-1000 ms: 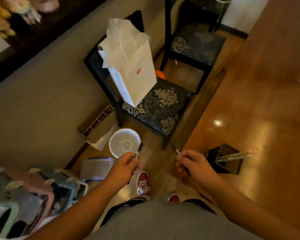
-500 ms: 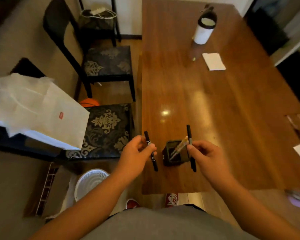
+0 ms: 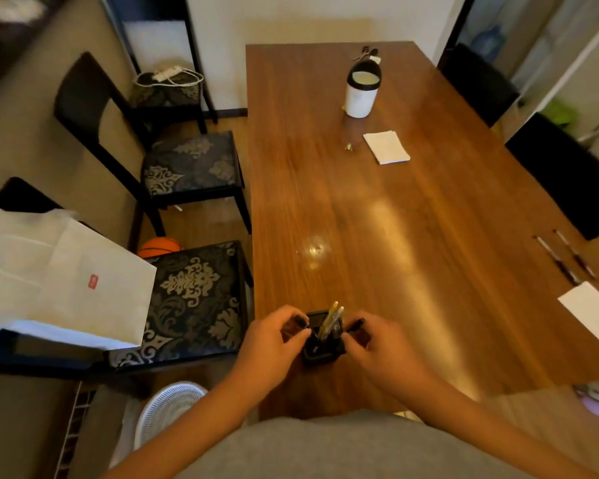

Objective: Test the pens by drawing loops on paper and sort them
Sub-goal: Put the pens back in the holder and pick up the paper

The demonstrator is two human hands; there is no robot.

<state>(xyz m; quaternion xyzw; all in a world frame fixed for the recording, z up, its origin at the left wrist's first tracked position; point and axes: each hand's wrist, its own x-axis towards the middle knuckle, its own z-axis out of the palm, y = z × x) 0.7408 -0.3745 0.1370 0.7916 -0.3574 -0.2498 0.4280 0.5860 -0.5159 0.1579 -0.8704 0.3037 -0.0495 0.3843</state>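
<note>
now left hand [image 3: 272,345] and right hand [image 3: 381,350] pinch one black pen [image 3: 356,324] each, fingers curled, at one holder [image 3: 322,356].

Left hand [image 3: 274,337], right hand [image 3: 377,349], fingers curled

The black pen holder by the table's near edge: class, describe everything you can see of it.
The pen holder is a square, black, open-topped box, standing upright on the wooden table. Two pale pens lean out of it. The left hand and right hand flank it, each holding a black pen at its rim.
</note>
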